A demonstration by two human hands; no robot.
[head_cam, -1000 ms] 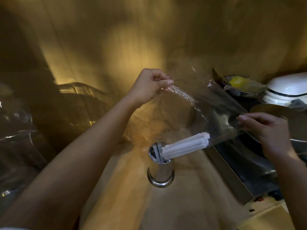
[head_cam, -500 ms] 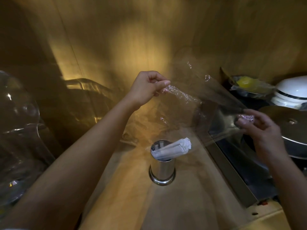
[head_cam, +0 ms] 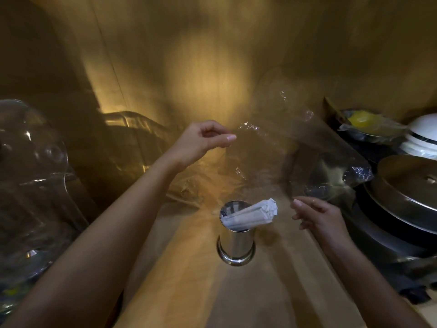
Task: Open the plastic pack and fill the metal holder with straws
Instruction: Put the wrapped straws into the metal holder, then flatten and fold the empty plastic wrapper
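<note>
A shiny metal holder (head_cam: 236, 245) stands upright on the wooden counter (head_cam: 272, 292). A bundle of white paper-wrapped straws (head_cam: 254, 213) leans out of its mouth toward the right. Above it hangs the clear plastic pack (head_cam: 283, 150), empty and spread wide. My left hand (head_cam: 203, 140) pinches the pack's upper left corner between thumb and forefinger. My right hand (head_cam: 318, 215) hovers just right of the straws, under the pack's lower edge, fingers loosely apart and holding nothing.
A clear glass dome (head_cam: 30, 174) stands at the left. At the right are a steel lidded pan (head_cam: 406, 185), a white lidded pot (head_cam: 423, 136) and a film-covered bowl with something yellow (head_cam: 364, 121). A wooden wall rises behind.
The straws slid out of the pack and deeper into the holder. My right hand let go of the pack's right end and dropped down-left toward the straws. My left hand kept its pinch.
</note>
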